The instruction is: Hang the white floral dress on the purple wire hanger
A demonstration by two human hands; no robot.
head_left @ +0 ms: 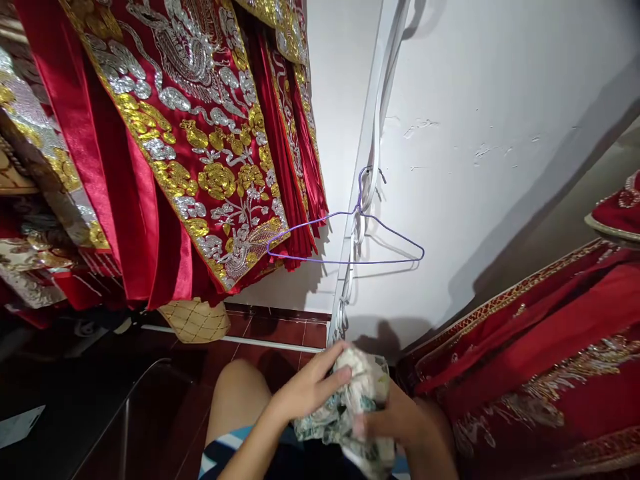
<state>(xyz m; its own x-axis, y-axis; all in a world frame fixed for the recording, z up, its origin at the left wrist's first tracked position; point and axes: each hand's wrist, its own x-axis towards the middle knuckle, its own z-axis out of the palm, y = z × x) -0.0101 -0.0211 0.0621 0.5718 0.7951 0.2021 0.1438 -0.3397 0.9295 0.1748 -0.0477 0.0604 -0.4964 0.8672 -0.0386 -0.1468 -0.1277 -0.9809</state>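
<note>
A crumpled bundle of thin, pale patterned cloth (363,383) with green and dark marks is gathered above my lap. My left hand (315,383) grips its upper left side, fingers curled over the folds. From the right, my right hand (385,423) closes on the lower part, slightly blurred. Part of that hand is hidden behind the bundle. Beyond the hands, a bare purple wire hanger (345,261) hangs by its hook at the white wall strip, touching neither hand.
Red garments with gold and silver embroidery (215,133) hang at the left. More beaded red cloth (550,347) hangs at the right. A black surface (60,373) carrying a pale flat object (21,427) stands lower left. White cables (377,133) run down the wall (475,100).
</note>
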